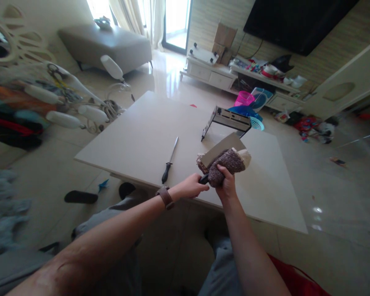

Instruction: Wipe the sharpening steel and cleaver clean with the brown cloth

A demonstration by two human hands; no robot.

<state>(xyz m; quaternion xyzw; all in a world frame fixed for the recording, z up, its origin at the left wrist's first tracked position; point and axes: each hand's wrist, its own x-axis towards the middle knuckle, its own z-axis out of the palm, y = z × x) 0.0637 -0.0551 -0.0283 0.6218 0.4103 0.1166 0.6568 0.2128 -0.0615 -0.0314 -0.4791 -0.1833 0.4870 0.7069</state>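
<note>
My left hand (191,186) is closed round the black handle of a cleaver (223,149), whose broad blade points up and to the right over the table. In my right hand (227,184) is a fuzzy brown cloth (230,164), folded over the blade's lower edge, with the thumb on top. Part of the cloth shows behind the blade near the handle. A sharpening steel (170,161) with a black grip lies on the table left of my hands. Beyond the blade a metal knife block or stand (230,118) rests on the tabletop.
The white table (135,127) fills the middle, its near edge just under my hands. White lamp arms (80,115) crowd its left side. Behind it stand a grey bench (117,47) and a low TV cabinet (209,74). A pink basket (244,98) sits past the far edge.
</note>
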